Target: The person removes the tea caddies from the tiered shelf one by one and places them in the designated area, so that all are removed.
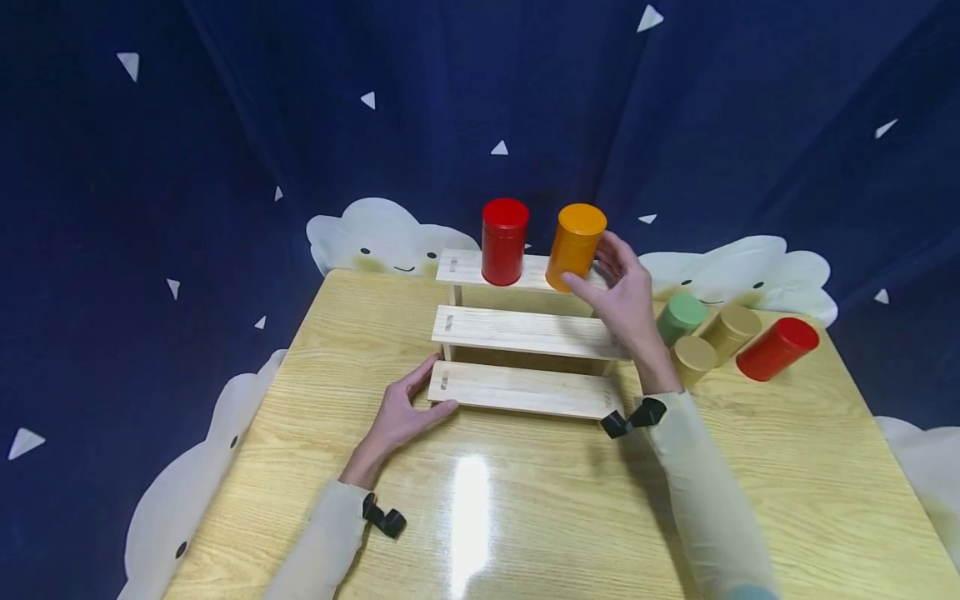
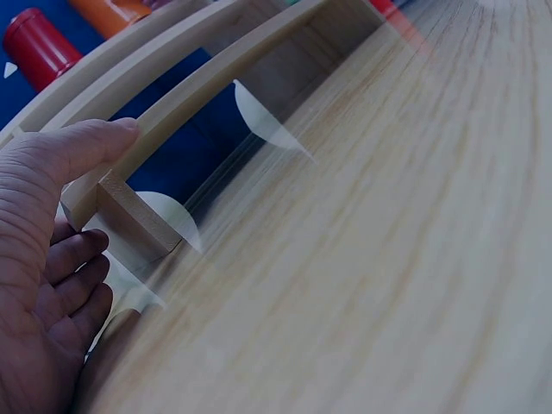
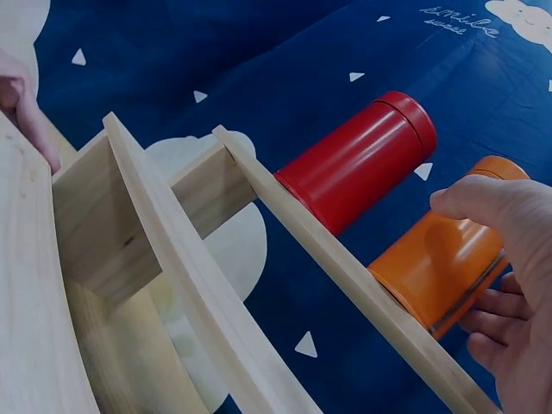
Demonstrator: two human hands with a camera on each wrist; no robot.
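Observation:
A three-step wooden rack stands on the table. On its top board a red canister stands upright. To the right of it, my right hand holds an orange canister between thumb and fingers, its base at the top board. In the right wrist view, the thumb lies on the side of the orange canister and the other fingers are partly hidden behind it. My left hand grips the left end of the lowest board. The left wrist view has the thumb on that board's front edge and fingers curled beside its end.
Right of the rack, a green canister, two tan canisters and another red canister are grouped on the table. A dark blue curtain with white triangles and clouds hangs behind the table.

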